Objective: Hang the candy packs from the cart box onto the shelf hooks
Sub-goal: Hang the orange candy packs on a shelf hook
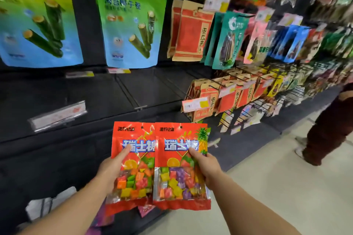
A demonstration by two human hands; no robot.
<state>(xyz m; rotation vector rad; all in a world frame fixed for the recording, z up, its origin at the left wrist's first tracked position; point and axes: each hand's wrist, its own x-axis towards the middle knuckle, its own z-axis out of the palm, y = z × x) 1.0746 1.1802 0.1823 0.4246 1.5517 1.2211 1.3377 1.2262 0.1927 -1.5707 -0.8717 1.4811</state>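
Head view: hands (112, 168) hold candy packs (181, 166) before bare shelf (133, 89).

Your hands: left hand (112, 170) and right hand (207, 168) each grip one candy pack, left pack (133, 162) beside right pack (181, 166), edges overlapping.
Ahead: shelf wall (95, 101).
Above left: hanging seaweed packs (131, 25).
Right: a person's leg (328, 129) on the floor.

A dark shelf wall (57, 86) runs along the left, hung with snack bags (129, 25) on wire hooks (248, 80). The floor (277, 187) is pale beige. A person in dark brown trousers (328, 126) stands at the right.
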